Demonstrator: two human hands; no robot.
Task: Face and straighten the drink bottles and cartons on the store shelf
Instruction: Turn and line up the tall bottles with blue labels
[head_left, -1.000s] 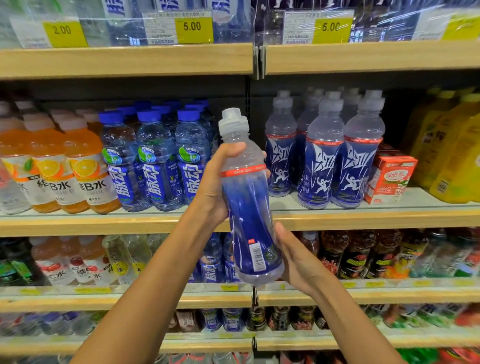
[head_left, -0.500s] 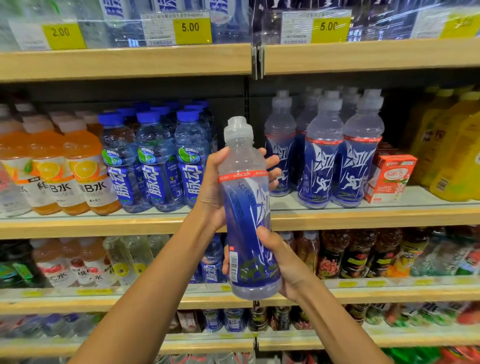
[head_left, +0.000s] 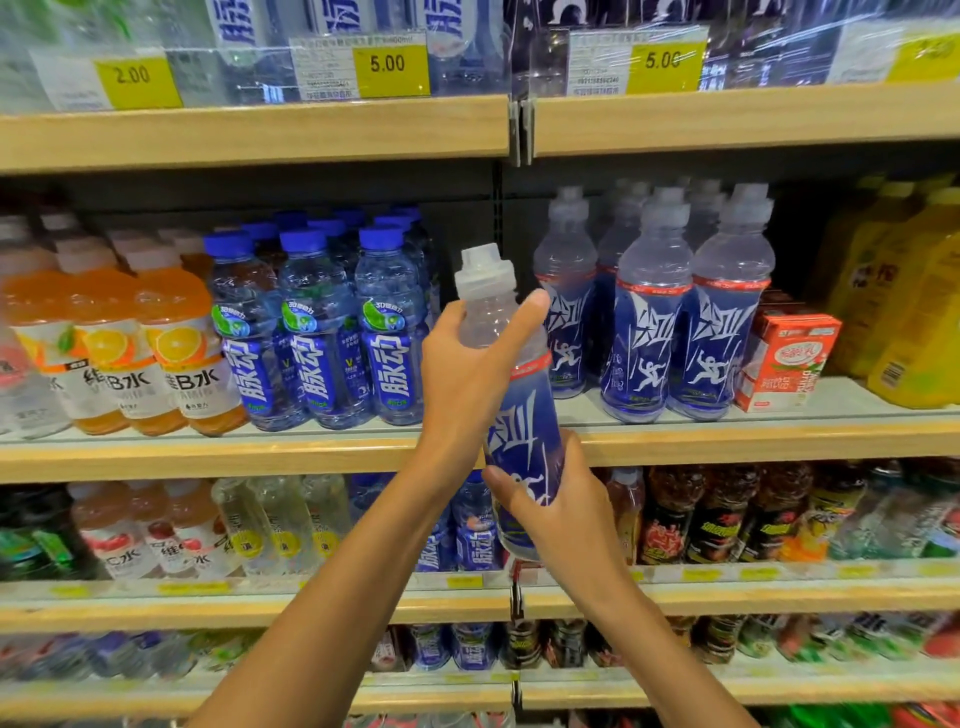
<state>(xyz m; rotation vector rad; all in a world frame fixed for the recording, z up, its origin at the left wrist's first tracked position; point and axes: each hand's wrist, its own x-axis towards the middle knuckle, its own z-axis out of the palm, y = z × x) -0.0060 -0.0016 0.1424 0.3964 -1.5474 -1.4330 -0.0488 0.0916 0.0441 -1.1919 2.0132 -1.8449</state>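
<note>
Facing step. Blue sports bottle (head_left: 524, 415) is in the air in front of the shelf (head_left: 260, 452). Left hand (head_left: 467, 374) grip is round its shoulder, right hand (head_left: 556, 509) grip round its base. Logo faces me. Next: stand it left of the matching row (head_left: 649, 332), label forward.

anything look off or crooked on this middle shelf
One blue sports bottle is off the shelf, held tilted by the left hand and right hand, leaving a front-row gap. The red carton beside its row looks turned askew.

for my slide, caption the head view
Left hand and right hand hold a blue sports bottle in front of the drink shelf.
</note>
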